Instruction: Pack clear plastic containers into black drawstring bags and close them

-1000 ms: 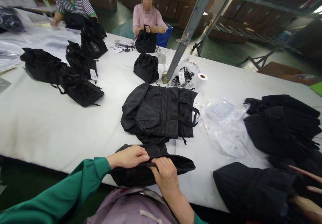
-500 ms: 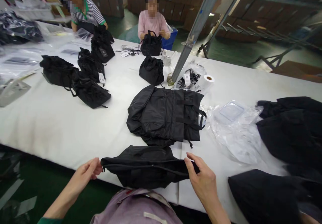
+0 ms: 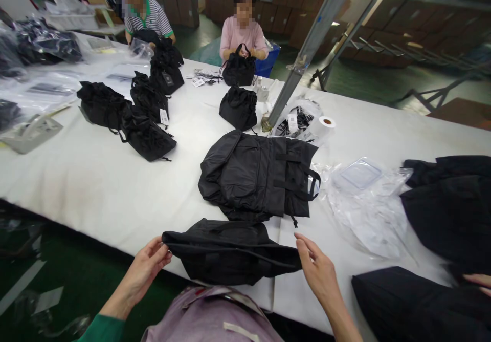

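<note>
A black fabric bag (image 3: 230,252) lies stretched flat at the near edge of the white table (image 3: 84,178). My left hand (image 3: 148,268) pinches the bag's left end. At the bag's right end my right hand (image 3: 318,270) rests with fingers curled on the corner. Just beyond it lies a larger black bag with straps (image 3: 257,175), flat on the table.
Several drawstring black bags (image 3: 143,132) sit at the left and middle. Clear plastic bags (image 3: 364,198) lie right of centre, black fabric piles (image 3: 448,204) at the right. A slanted metal post (image 3: 303,60) rises mid-table beside a tape roll (image 3: 326,123). Two people work at the far side.
My hands have moved apart from the bag's middle to its two ends, pulling it out flat. The view has shifted slightly.
</note>
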`<state>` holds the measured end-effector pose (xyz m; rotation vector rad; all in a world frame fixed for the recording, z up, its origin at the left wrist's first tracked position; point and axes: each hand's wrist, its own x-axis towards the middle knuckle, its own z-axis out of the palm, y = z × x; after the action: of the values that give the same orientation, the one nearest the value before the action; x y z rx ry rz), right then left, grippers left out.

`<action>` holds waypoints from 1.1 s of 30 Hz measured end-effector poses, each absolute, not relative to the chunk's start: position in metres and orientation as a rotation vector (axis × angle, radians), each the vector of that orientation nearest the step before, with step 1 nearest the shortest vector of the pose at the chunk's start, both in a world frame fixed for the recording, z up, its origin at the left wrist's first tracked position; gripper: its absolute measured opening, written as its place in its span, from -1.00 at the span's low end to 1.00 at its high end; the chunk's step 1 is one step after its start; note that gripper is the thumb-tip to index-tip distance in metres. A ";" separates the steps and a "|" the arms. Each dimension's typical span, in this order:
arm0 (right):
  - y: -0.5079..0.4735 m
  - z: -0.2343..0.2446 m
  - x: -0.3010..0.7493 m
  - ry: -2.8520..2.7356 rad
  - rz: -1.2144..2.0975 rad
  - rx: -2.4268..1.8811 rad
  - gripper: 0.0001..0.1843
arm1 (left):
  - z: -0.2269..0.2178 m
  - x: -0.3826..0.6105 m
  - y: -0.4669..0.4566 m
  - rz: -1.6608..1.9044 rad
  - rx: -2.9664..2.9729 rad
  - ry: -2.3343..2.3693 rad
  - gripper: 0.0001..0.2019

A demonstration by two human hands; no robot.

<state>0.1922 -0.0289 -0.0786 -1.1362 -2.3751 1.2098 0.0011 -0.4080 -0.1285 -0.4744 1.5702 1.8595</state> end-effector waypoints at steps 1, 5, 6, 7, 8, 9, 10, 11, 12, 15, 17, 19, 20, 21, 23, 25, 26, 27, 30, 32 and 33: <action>-0.027 -0.082 0.197 -2.231 1.363 -1.270 -0.27 | -0.132 -0.001 -0.408 1.868 -0.462 1.584 -0.49; -0.034 -0.095 0.209 -1.742 2.074 -1.448 -0.18 | -0.137 -0.018 -0.411 1.832 -0.343 1.767 -0.59; -0.037 -0.100 0.212 -1.655 2.170 -1.443 -0.18 | -0.135 -0.023 -0.411 1.825 -0.312 1.817 -0.61; -0.040 -0.104 0.214 -1.571 2.216 -1.442 -0.16 | -0.133 -0.028 -0.411 1.830 -0.298 1.850 -0.62; -0.042 -0.109 0.216 -1.488 2.238 -1.447 -0.14 | -0.131 -0.032 -0.410 1.854 -0.307 1.855 -0.62; -0.045 -0.115 0.218 -1.406 2.257 -1.461 -0.13 | -0.128 -0.035 -0.408 1.897 -0.342 1.829 -0.60; -0.048 -0.120 0.221 -1.331 2.286 -1.470 -0.16 | -0.126 -0.037 -0.406 1.953 -0.395 1.773 -0.59; -0.052 -0.125 0.223 -1.266 2.320 -1.478 -0.21 | -0.125 -0.038 -0.403 2.006 -0.457 1.696 -0.59; -0.056 -0.129 0.225 -1.218 2.349 -1.488 -0.28 | -0.126 -0.038 -0.400 2.040 -0.525 1.615 -0.63; -0.071 -0.138 0.228 -1.289 2.281 -1.530 -0.39 | -0.132 -0.035 -0.390 2.015 -0.757 1.453 -0.83; -0.078 -0.140 0.227 -1.570 2.130 -1.593 -0.40 | -0.138 -0.033 -0.385 1.966 -0.894 1.396 -0.92; -0.081 -0.138 0.226 -1.935 1.928 -1.574 -0.37 | -0.141 -0.031 -0.382 1.966 -0.947 1.352 -0.90; -0.082 -0.136 0.226 -2.082 1.822 -1.526 -0.32 | -0.142 -0.031 -0.381 1.977 -0.941 1.334 -0.88; -0.084 -0.134 0.225 -2.184 1.718 -1.465 -0.28 | -0.142 -0.030 -0.380 1.998 -0.920 1.318 -0.85; -0.089 -0.128 0.223 -2.280 1.562 -1.363 -0.26 | -0.143 -0.032 -0.380 2.060 -0.855 1.298 -0.80; -0.098 -0.121 0.217 -2.291 1.523 -1.325 -0.26 | -0.145 -0.038 -0.381 2.142 -0.804 1.311 -0.77; -0.105 -0.116 0.212 -2.255 1.560 -1.301 -0.26 | -0.147 -0.043 -0.382 2.184 -0.798 1.331 -0.77; -0.111 -0.111 0.207 -2.184 1.631 -1.274 -0.28 | -0.149 -0.049 -0.384 2.218 -0.802 1.355 -0.77; -0.130 -0.093 0.194 -1.737 1.969 -1.289 -0.36 | -0.156 -0.072 -0.391 2.284 -0.851 1.403 -0.79; -0.135 -0.080 0.191 -1.345 2.181 -1.343 -0.37 | -0.158 -0.089 -0.400 2.325 -0.885 1.420 -0.76; -0.133 -0.073 0.192 -1.164 2.236 -1.357 -0.38 | -0.158 -0.096 -0.405 2.348 -0.896 1.433 -0.75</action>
<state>0.1924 -0.1326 -0.0734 -1.3567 -1.1636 2.2356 -0.0963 -0.4050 -0.1581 -0.8956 1.4327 2.3484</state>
